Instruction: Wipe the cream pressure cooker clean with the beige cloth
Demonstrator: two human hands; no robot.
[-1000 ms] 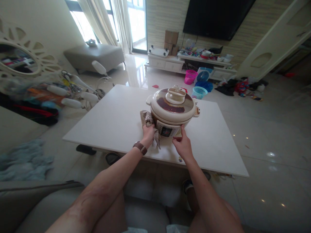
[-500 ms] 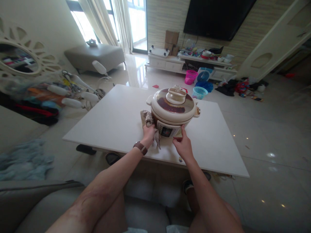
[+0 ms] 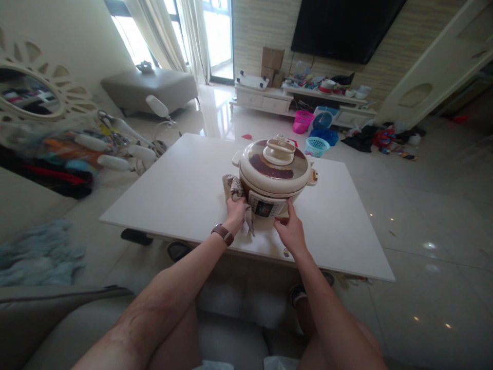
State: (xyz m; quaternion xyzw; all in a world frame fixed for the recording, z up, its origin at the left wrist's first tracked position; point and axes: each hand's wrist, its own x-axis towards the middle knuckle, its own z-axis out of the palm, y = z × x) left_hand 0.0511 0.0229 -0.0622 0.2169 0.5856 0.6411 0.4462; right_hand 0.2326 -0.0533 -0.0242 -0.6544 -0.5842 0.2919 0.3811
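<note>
A beige electric pressure cooker (image 3: 264,182) with a see-through lid and a knob handle stands upright on the white table (image 3: 173,190). Its front control panel (image 3: 265,207) faces me. My left hand (image 3: 235,213) is closed around a patterned brown cloth (image 3: 233,186), pressed to the cooker's left front side. On the right, my right hand (image 3: 290,228) touches the cooker's front, index finger stretched up along the panel's right edge and thumb apart at its lower edge. The other fingers of that hand are mostly hidden.
Beyond the table, a pink basket (image 3: 303,122) and a light blue basket (image 3: 316,147) stand on the floor. A low TV cabinet (image 3: 269,103) holds boxes and clutter. At left are a floor lamp (image 3: 157,106) and a grey bench (image 3: 154,90).
</note>
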